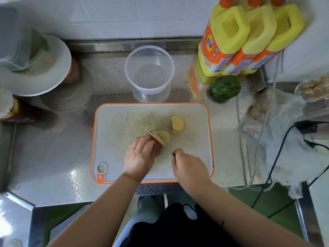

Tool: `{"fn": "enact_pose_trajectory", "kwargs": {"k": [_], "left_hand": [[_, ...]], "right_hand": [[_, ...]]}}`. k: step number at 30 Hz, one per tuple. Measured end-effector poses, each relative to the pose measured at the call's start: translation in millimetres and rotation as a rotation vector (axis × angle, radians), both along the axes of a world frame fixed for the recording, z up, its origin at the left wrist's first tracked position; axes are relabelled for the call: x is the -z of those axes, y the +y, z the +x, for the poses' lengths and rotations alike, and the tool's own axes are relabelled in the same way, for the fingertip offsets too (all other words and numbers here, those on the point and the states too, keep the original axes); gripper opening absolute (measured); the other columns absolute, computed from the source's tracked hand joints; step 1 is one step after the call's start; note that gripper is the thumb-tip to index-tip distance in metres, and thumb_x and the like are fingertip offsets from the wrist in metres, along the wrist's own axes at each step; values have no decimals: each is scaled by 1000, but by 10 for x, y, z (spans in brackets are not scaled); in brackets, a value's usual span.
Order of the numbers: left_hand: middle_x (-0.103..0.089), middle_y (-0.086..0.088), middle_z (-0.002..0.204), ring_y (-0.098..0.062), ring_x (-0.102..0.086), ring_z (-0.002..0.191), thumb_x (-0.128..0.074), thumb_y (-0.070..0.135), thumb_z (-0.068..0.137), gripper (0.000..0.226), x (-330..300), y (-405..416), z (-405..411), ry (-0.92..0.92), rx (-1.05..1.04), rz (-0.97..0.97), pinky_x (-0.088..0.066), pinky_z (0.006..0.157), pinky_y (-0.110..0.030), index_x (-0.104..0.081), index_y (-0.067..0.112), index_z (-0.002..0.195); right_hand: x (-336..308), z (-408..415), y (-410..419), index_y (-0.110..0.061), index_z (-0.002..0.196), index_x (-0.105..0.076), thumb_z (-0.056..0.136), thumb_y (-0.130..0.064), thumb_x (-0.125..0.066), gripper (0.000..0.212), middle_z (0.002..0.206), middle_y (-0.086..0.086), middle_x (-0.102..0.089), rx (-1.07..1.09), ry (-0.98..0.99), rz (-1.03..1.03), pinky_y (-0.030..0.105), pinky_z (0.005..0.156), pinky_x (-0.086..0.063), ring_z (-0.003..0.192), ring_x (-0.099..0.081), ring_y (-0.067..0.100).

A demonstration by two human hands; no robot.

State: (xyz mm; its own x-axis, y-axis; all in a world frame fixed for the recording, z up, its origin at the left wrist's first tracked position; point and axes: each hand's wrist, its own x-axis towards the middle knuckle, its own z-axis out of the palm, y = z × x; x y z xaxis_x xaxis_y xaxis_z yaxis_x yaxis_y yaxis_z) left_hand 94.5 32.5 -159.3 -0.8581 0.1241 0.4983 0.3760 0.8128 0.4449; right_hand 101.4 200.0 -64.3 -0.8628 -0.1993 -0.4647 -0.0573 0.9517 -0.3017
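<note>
Worktop (53, 157): patterned steel that carries everything.
Cutting board (114, 122): pale with an orange rim, lying at the middle of the worktop's near edge.
Yellow bottles (229, 38): three stand at the far right corner.
Clear tub (151, 90): empty, just behind the board toward the far edge.
Left hand (140, 157): fingers curled over the potato, pinning it to the board.
Right hand (190, 166): fingers clenched on the knife handle.
Potato (163, 136): a peeled, pale yellow piece at the board's centre, its cut face against the blade.
Slices (177, 124): a small leaning pile just right of the potato, toward the board's far side.
Knife (153, 134): seen edge-on as a thin line, touching the potato.
Handling: probably firm and dense, but wet and slippery where peeled, and it could roll. It is best held from above on the uncut end, with fingertips tucked back from the blade. The thin slices are likely to snap.
Hard to see: the knife handle and the uncut end are hidden under the hands, and the blade's width cannot be made out.
</note>
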Motion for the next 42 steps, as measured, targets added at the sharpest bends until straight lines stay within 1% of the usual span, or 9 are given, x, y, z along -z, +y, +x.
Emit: {"fn": "enact_pose_trajectory", "kwargs": {"k": [4, 8, 11, 16, 21, 26, 30, 33, 42], "left_hand": [[-65, -12, 92, -28, -55, 86, -48, 22, 104, 15, 24, -12, 10, -6, -11, 24, -50, 70, -38, -56, 10, 99], [-66, -14, 92, -28, -53, 88, -49, 18, 102, 10, 37, -19, -9, 4, -10, 35, -47, 74, -36, -55, 10, 100], [-66, -14, 93, -28, -53, 88, -55, 13, 97, 5, 39, -17, -14, 5, 5, 40, -47, 76, -36, -55, 10, 101], [-65, -12, 95, -27, -54, 88, -54, 17, 99, 6, 23, -4, -15, 22, 28, 55, -48, 76, -35, -55, 11, 101], [-57, -2, 107, -28, -56, 88, -63, 14, 93, 11, 45, -6, -19, 21, 22, 66, -51, 73, -38, -57, 12, 102], [-69, -13, 99, -31, -60, 85, -56, 19, 101, 8, 41, -13, -20, 24, 25, 66, -53, 74, -41, -58, 11, 101], [-67, -12, 101, -30, -58, 86, -53, 18, 102, 9, 28, -12, -29, 14, 28, 67, -53, 72, -41, -58, 11, 102], [-67, -12, 98, -32, -58, 84, -56, 14, 99, 4, 40, -35, -8, -4, 39, 49, -52, 71, -42, -56, 12, 101], [-64, -11, 97, -29, -57, 86, -56, 18, 99, 6, 9, -41, -4, -10, 14, 53, -51, 73, -38, -56, 11, 99]], "right_hand": [[-110, 113, -47, -15, 105, -48, 101, -21, -37, 13, 84, 1, -64, -26, 3, 11, 28, 59, -37, 79, -65, 23], [-139, 123, -99, -15, 97, -49, 98, -15, -46, 3, 79, 1, -66, -11, 37, 47, 28, 56, -33, 74, -66, 23], [-137, 114, -107, -15, 99, -46, 99, -15, -42, 4, 84, 2, -65, -8, -12, 45, 29, 59, -34, 79, -65, 24], [-104, 76, -136, -12, 103, -48, 98, -13, -45, 6, 84, 2, -62, -7, 3, 60, 27, 61, -36, 84, -65, 23], [-6, -77, -227, -11, 104, -50, 97, -14, -46, 9, 92, 4, -63, -10, -1, 51, 29, 62, -35, 88, -64, 24], [66, -194, -256, -8, 102, -53, 96, -12, -45, 11, 92, 8, -64, 5, -19, 33, 30, 61, -35, 88, -62, 28], [196, -247, -258, -7, 106, -54, 96, -11, -45, 14, 94, 10, -64, 11, -41, 38, 31, 62, -37, 89, -62, 29], [353, -282, -208, -8, 107, -56, 96, -13, -47, 16, 98, 10, -64, 82, -134, 18, 33, 68, -44, 94, -62, 29], [368, -339, -97, -10, 104, -58, 96, -22, -49, 17, 90, 8, -63, 124, -145, -77, 33, 66, -45, 86, -61, 28]]}}
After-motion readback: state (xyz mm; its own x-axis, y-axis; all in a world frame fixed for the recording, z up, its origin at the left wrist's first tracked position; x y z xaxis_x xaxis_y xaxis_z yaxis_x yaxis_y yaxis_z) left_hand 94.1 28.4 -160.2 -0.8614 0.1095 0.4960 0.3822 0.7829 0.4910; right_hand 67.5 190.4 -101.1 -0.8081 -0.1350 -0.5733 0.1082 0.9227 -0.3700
